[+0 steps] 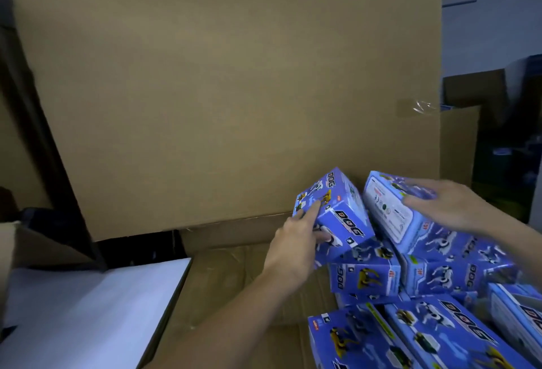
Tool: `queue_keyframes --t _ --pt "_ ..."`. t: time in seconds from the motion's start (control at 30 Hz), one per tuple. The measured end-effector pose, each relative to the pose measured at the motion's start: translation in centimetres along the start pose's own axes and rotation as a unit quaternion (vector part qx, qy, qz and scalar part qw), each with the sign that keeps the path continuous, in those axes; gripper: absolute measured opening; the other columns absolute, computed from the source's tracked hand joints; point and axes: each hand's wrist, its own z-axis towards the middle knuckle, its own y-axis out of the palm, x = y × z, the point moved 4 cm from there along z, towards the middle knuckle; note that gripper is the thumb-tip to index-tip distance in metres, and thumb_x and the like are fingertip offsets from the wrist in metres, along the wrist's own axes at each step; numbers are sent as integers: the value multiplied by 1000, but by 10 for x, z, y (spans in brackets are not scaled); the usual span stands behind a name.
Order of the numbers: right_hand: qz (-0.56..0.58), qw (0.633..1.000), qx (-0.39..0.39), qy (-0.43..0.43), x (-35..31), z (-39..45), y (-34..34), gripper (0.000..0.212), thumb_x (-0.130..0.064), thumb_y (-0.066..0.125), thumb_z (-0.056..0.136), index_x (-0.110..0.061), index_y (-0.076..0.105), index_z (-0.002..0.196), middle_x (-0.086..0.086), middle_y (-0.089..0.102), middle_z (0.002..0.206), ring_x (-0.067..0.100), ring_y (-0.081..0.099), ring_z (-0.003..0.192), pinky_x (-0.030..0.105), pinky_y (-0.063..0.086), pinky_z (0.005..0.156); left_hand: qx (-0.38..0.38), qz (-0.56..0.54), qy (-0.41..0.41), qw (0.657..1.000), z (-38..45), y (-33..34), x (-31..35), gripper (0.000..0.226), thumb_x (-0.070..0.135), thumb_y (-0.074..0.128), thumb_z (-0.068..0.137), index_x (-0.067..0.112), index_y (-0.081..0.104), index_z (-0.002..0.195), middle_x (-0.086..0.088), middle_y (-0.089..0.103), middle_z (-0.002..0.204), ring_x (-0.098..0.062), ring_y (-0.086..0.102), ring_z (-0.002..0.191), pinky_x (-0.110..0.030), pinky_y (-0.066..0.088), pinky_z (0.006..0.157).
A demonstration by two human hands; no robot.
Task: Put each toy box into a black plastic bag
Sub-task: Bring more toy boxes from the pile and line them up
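Several blue toy boxes printed "DOG" lie piled in the right part of a big open cardboard carton (234,274). My left hand (296,239) grips one tilted toy box (337,210) at the top of the pile, forefinger along its face and thumb under it. My right hand (445,207) rests on top of a second toy box (390,207), fingers curled over its upper edge. More toy boxes (425,336) lie flat lower right. No black plastic bag shows.
The carton's tall raised flap (220,75) fills the view ahead. A white sheet (96,304) lies at the lower left beside a dark gap. Other cardboard cartons (463,137) stand at the right.
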Motion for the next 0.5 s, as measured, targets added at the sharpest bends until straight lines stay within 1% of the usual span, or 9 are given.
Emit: queue_keyframes --t 0.03,0.1,0.13,0.17,0.23,0.3,0.37,0.43,0.5 --pt "77 997 10 7 -10 -6 -3 53 -68 57 84 -47 55 133 -2 52 146 27 47 134 40 37 105 38 -64 -7 997 -7 -8 -4 72 0 47 95 39 30 153 5 67 115 -16 60 109 -39 50 94" --pt "221 975 5 12 -34 -18 -2 44 -70 58 76 -46 66 112 -4 61 136 26 56 124 47 43 107 121 -173 -15 977 -20 -26 -13 55 8 50 101 40 43 145 10 71 96 -5 65 91 -29 53 86" --pt "286 958 -5 10 -48 -24 2 43 -69 57 73 -43 69 105 -3 67 128 27 62 117 53 44 106 160 -223 -20 962 -27 -36 -18 45 13 54 101 37 50 139 14 71 93 0 66 88 -23 53 81" --pt "343 939 -19 6 -63 -29 8 40 -65 55 76 -39 72 101 0 72 118 29 67 109 57 46 104 196 -266 -26 943 -33 -46 -23 35 15 56 101 30 56 133 17 72 94 2 66 87 -20 53 76" --pt "443 895 -49 6 -93 -36 22 36 -56 51 88 -30 73 101 6 76 106 30 71 97 53 51 96 255 -323 -36 911 -45 -67 -32 22 17 58 100 17 62 122 16 73 97 0 68 88 -18 52 74" --pt "529 844 -85 22 -126 -45 39 40 -52 49 91 -24 72 109 6 75 107 28 71 95 47 54 83 286 -344 -39 893 -59 -90 -40 20 17 58 99 12 62 119 11 74 99 -2 68 88 -14 51 72" --pt "582 801 -138 19 -163 -57 56 42 -51 46 92 -25 72 113 4 75 106 27 72 92 49 55 77 293 -334 -31 895 -77 -112 -45 22 16 57 99 14 61 121 11 74 100 0 68 90 -12 50 72" --pt "603 775 -189 -17 -201 -70 71 46 -50 41 94 -25 72 117 6 75 111 30 72 100 60 54 83 297 -286 -16 911 -99 -136 -50 26 15 57 100 20 58 126 16 73 102 0 68 95 -10 48 74" --pt "611 762 -211 -41 -239 -83 84 49 -50 37 95 -25 70 122 7 74 115 33 69 108 65 48 92 312 -228 -16 922 -125 -161 -59 35 18 57 100 23 54 134 15 71 108 -3 66 102 -12 49 80"
